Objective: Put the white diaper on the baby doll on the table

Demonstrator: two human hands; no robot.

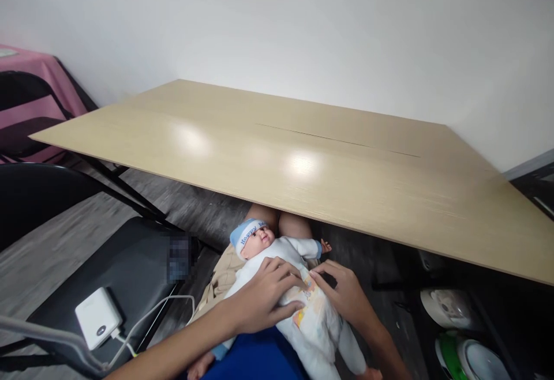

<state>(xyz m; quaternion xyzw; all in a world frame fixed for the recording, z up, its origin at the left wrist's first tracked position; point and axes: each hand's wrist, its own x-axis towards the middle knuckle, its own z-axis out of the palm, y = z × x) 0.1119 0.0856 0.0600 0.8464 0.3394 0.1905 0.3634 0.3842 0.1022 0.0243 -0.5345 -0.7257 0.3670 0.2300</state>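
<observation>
A baby doll in a white outfit and blue knit hat lies face up across my lap, its head toward the table. Around its waist, over the clothes, is a white diaper with a coloured print. My left hand lies over the doll's belly, thumb apart from the fingers, touching the front of the diaper. At the diaper's upper right edge, my right hand pinches it between thumb and fingers. The pinched bit itself is mostly covered.
A wooden table stands close in front, its edge above my knees. On my left, a black chair holds a white power bank with a cable running toward me. Round containers stand low at right.
</observation>
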